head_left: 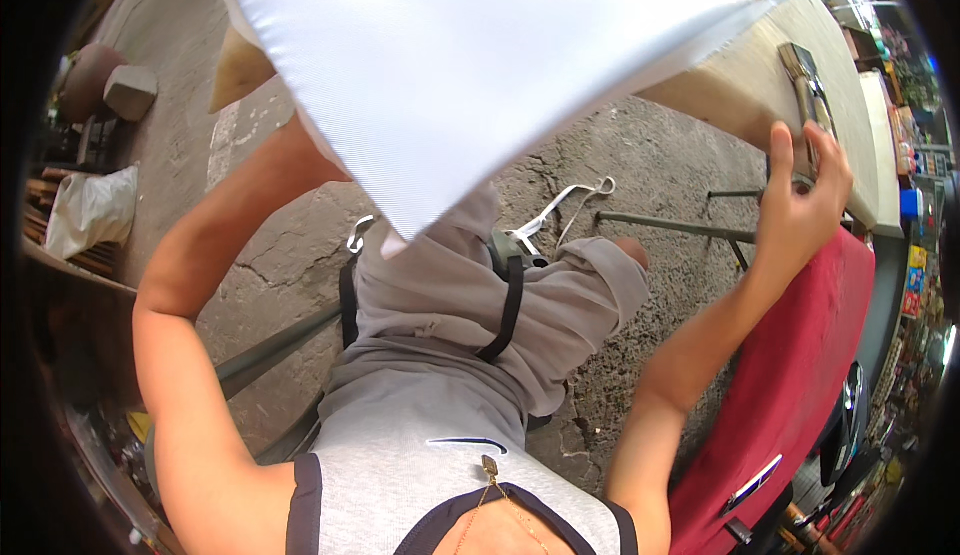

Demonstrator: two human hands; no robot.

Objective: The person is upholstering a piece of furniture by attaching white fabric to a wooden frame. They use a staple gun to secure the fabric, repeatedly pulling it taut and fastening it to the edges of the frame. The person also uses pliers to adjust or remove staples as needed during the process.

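Observation:
A large white, finely ribbed, cloth-like piece [450, 65] fills the top middle, one corner pointing down toward my lap. My left hand [318, 145] is at its left edge, with the fingers hidden behind it, so I cannot see its grip. On the right, my right hand [805, 190] is raised at the edge of a wooden tabletop [715, 90], fingers apart and bent. A flat paintbrush [803, 80] lies on that wood just beyond my fingertips, and nothing shows between them.
A red padded surface [775, 365] runs along my right, with a phone [755, 483] on it. Metal legs [675, 225] stand under the table. White straps [560, 210] lie past my knees on cracked concrete. A white sack [92, 210] sits far left.

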